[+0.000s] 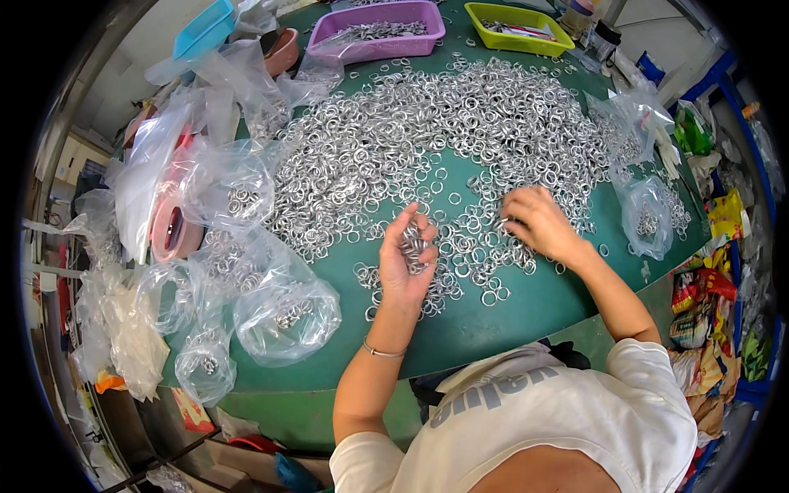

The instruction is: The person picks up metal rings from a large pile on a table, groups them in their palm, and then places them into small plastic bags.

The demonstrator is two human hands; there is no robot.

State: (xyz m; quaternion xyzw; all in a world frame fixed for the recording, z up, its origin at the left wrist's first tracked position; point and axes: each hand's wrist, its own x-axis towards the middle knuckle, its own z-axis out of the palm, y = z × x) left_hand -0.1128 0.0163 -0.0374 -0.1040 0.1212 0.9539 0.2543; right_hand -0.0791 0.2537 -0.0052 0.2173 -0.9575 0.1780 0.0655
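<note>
A large heap of silvery metal rings (526, 111) spreads over the green tabletop (460, 333). My left hand (407, 255) is palm up near the middle, its fingers curled around a handful of these rings. To its right, my right hand (538, 220) reaches palm down over the near edge of the heap, with its fingers bent at some rings. Whether a ring is pinched in those fingertips is hidden. Loose rings (472, 246) lie scattered between the two hands.
Clear plastic bags (288, 316) with rings in them crowd the left side, near a pink container (175, 232). Another ring bag (648, 218) lies at the right. Along the far edge stand a purple basket (378, 20) and a yellow-green basket (519, 41).
</note>
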